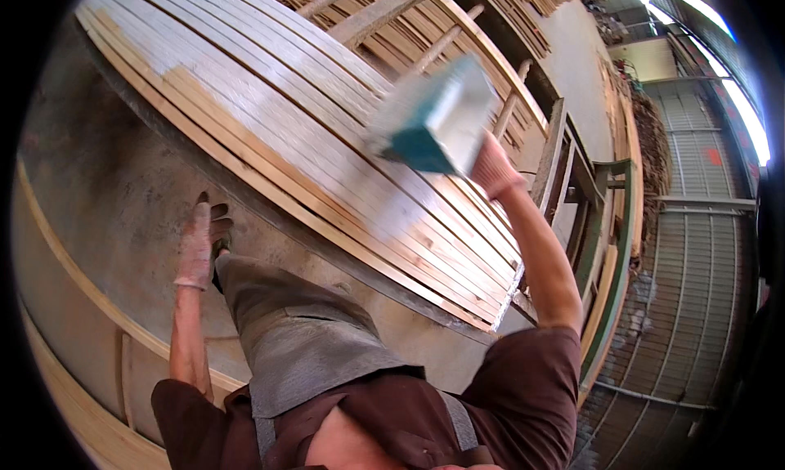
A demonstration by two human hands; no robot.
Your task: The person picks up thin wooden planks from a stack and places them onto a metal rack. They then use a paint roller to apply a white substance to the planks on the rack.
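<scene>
A row of long, narrow wooden boards (221,139) runs across the view, packed side by side. A shiny whitish wet coating covers most of their faces; bare pale wood shows along the near edge and at the right end. Over the boards, my gloved right hand (495,167) grips a teal and white box-shaped applicator (429,127), smeared by motion. Its open side shows a pale inside, and I cannot tell whether its lower edge touches the wood. My gloved left hand (198,243) hangs free beside my grey apron, its fingers apart and holding nothing.
Beyond the boards stands a wooden frame with round rungs (441,49), with stacked timber (376,29) behind it. A green metal frame (617,249) stands at the right, near a ribbed wall (703,249). Concrete floor (123,159) lies on the near side; a long wooden rail (90,282) crosses at left.
</scene>
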